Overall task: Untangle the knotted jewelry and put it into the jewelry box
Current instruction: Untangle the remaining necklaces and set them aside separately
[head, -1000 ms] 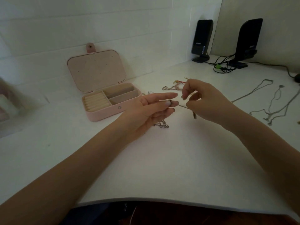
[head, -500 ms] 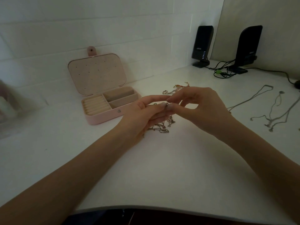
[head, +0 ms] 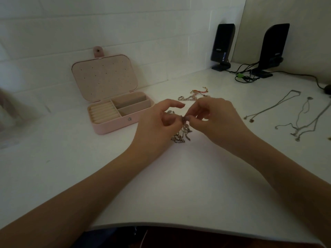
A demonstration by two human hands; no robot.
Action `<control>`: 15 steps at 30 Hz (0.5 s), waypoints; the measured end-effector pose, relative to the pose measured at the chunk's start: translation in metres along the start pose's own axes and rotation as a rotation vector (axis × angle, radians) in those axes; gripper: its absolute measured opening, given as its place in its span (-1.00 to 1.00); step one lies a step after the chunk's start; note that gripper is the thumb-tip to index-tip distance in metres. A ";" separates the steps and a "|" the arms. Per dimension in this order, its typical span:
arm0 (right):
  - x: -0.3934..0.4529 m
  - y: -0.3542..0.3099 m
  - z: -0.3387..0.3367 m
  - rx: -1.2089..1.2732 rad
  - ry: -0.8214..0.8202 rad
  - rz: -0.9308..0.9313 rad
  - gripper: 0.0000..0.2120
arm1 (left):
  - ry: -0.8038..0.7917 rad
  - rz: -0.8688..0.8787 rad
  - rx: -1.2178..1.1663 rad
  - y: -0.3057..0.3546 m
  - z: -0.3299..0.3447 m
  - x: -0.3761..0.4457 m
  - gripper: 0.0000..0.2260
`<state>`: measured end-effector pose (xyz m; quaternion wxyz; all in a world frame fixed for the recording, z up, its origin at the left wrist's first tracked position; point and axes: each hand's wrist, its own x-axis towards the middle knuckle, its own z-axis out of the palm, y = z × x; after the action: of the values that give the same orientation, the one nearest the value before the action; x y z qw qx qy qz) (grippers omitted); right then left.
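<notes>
White tiled wall runs behind a smooth white worktop, dim in the low light. Against the wall sits a pink jewelry box with rounded corners, its lid propped upright and dotted with small holes, its tray split into ridged ring rolls on the left and two plain compartments on the right. At the far right stand two glossy black speakers, cables looped between their bases. Thin chains lie spread out flat at the right edge, and a short linked bracelet with a red-and-yellow cord lies beyond the hands. Both hands meet over the middle of the worktop: the left hand and the right hand each pinch the top of a knotted metal tangle, whose loops hang down and seem to rest on the surface, to the right of the box.
</notes>
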<state>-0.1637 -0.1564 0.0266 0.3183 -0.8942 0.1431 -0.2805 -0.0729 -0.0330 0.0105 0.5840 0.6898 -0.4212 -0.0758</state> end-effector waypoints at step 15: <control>0.000 -0.001 -0.002 0.084 -0.076 0.151 -0.79 | -0.059 -0.344 -0.379 0.007 -0.001 0.008 -0.83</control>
<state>-0.1647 -0.1567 0.0293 0.3807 -0.8767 0.1860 -0.2275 -0.0704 -0.0378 0.0196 0.6689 0.6270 -0.2926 -0.2718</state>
